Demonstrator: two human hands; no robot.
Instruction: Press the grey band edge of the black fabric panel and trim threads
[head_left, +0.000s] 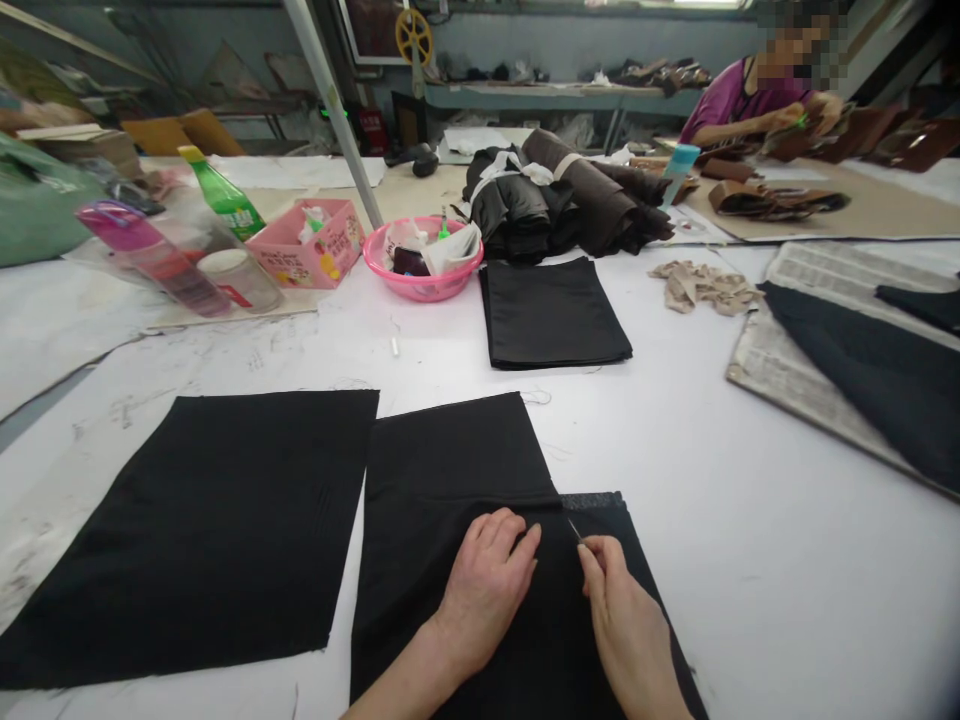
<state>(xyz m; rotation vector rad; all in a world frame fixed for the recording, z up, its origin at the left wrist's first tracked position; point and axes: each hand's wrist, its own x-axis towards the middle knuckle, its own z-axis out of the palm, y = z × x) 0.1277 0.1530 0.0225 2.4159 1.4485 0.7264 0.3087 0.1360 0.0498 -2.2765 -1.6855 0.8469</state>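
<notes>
A piece of black fabric (457, 455) lies in front of me, partly over another black piece with a speckled grey strip (592, 501) along its top edge. My left hand (491, 580) rests on the upper cloth with bent fingers, gripping it near a raised crease. Between the thumb and fingers of my right hand (622, 610) is a thin, pointed metal tool (574, 531). Its tip points up and left, close to the fabric's edge beside the strip; the rest is hidden in my fingers. Another black fabric panel (217, 520) lies flat to the left.
A stack of black cloth (555, 312) lies ahead on the white table (795, 560). Behind are a pink basin (424, 288), a pink box (311, 250), bottles and dark rolls (517, 215). Right is a grey board (757, 350) with black cloth. A person (750, 105) works at the far right.
</notes>
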